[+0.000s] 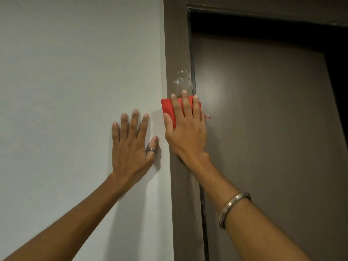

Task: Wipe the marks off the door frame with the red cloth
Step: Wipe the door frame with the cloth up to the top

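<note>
A dark brown door frame (178,44) runs upright through the middle of the view. Whitish smeared marks (181,78) show on it just above my right hand (186,130). That hand presses a folded red cloth (168,108) flat against the frame, fingers spread over it, so most of the cloth is hidden beneath the palm. My left hand (130,146) lies flat on the white wall (75,72) to the left of the frame, fingers apart, holding nothing. It wears a ring on the thumb.
A closed brown door (263,129) fills the right side, with a bright reflection near the cloth. The frame's top bar (263,8) crosses above it. A metal bangle (233,208) circles my right wrist.
</note>
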The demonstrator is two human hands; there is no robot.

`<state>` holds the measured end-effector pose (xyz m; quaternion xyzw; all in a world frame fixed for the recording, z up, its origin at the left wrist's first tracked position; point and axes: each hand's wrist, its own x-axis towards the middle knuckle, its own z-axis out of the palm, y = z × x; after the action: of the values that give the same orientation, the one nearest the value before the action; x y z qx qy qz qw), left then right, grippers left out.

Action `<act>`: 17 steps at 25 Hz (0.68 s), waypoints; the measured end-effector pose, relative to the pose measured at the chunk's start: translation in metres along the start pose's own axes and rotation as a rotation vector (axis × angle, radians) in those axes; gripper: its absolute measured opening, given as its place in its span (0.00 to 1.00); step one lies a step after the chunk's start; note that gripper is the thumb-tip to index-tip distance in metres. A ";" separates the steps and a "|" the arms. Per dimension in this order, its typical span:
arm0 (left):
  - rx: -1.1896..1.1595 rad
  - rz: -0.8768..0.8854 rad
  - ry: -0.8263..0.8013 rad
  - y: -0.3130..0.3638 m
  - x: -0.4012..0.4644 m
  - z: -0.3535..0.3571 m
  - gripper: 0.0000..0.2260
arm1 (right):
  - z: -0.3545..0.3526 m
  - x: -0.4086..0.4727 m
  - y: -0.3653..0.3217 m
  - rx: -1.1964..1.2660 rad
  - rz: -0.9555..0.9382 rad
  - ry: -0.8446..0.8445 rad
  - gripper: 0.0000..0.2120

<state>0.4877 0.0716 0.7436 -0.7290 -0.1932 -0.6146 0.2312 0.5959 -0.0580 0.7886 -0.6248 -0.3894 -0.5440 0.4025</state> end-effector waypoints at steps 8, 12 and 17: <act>-0.018 0.059 -0.006 0.001 0.026 -0.002 0.35 | 0.011 -0.012 -0.001 -0.040 0.008 0.055 0.30; -0.032 0.020 0.026 -0.008 0.083 -0.008 0.35 | -0.001 0.079 -0.009 -0.014 0.099 0.089 0.30; -0.022 0.024 0.071 -0.020 0.121 -0.008 0.36 | 0.007 0.115 -0.006 -0.015 -0.010 0.109 0.29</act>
<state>0.4900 0.0832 0.8658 -0.7115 -0.1691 -0.6395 0.2372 0.6051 -0.0441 0.9032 -0.5953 -0.3658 -0.5823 0.4156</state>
